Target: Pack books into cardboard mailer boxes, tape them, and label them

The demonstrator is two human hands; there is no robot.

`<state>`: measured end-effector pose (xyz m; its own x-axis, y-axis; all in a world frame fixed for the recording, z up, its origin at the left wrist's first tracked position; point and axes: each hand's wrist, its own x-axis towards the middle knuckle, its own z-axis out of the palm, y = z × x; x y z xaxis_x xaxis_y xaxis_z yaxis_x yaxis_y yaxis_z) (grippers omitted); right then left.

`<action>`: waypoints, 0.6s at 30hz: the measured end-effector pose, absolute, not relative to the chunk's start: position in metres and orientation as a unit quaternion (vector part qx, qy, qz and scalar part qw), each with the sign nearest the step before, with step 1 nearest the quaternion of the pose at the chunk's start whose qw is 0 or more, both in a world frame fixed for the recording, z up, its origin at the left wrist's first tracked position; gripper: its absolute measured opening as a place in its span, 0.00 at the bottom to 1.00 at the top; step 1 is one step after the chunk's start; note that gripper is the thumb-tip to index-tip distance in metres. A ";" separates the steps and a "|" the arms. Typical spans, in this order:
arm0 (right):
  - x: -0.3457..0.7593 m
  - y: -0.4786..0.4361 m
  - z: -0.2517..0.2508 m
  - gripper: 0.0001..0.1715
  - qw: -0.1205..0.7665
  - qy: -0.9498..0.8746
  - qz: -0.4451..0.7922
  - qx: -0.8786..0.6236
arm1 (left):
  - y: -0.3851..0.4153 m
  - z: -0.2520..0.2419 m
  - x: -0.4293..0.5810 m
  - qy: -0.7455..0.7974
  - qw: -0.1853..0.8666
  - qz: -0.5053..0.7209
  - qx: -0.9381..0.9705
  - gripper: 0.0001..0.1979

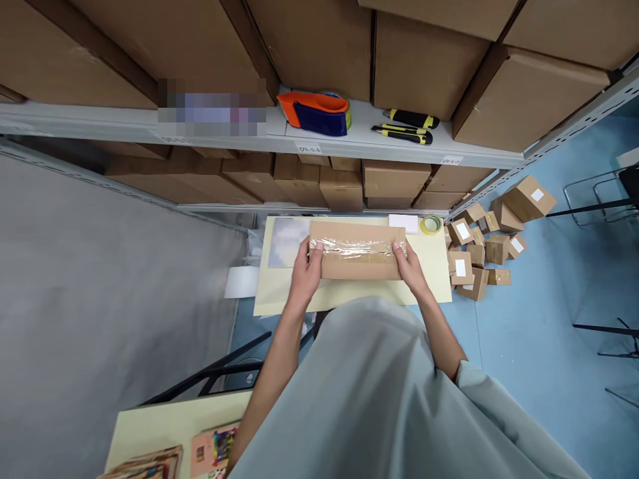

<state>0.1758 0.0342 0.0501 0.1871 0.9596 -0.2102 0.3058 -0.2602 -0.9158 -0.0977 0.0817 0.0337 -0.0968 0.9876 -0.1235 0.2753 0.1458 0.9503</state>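
Note:
A cardboard box (359, 269) with clear tape along its middle is held level between both hands over a pale yellow table (279, 293). My left hand (305, 271) grips its left end, thumb on top and fingers around the edge. At the right end, my right hand (410, 269) holds it the same way, its thumb pressed on the tape. Behind the box, on the table, lie a sheet with a cloudy print (287, 243), a white paper stack (403, 223) and a roll of tape (430, 224). The underside of the box is hidden.
Shelves of cardboard boxes (319, 46) rise ahead. On the shelf lie an orange and blue tape dispenser (319, 114) and several utility knives (407, 126). Small boxes (484, 249) are heaped on the floor at right. Another table (144, 429) with colourful books (214, 449) stands lower left.

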 end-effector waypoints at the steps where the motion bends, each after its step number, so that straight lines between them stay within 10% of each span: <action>1: 0.172 0.036 0.058 0.44 0.395 -0.471 0.435 -0.659 | 0.083 0.046 -0.102 0.614 0.431 0.413 0.517 0.29; 18: 0.194 0.033 -0.015 0.43 0.331 -0.418 0.447 -0.718 | 0.067 -0.037 -0.074 0.657 0.492 0.355 0.448 0.29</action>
<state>0.1944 0.0330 -0.0154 0.2516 0.8962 -0.3655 0.3042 -0.4317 -0.8492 -0.0742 0.0674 -0.0370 -0.1147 0.9372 -0.3293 0.2391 0.3478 0.9066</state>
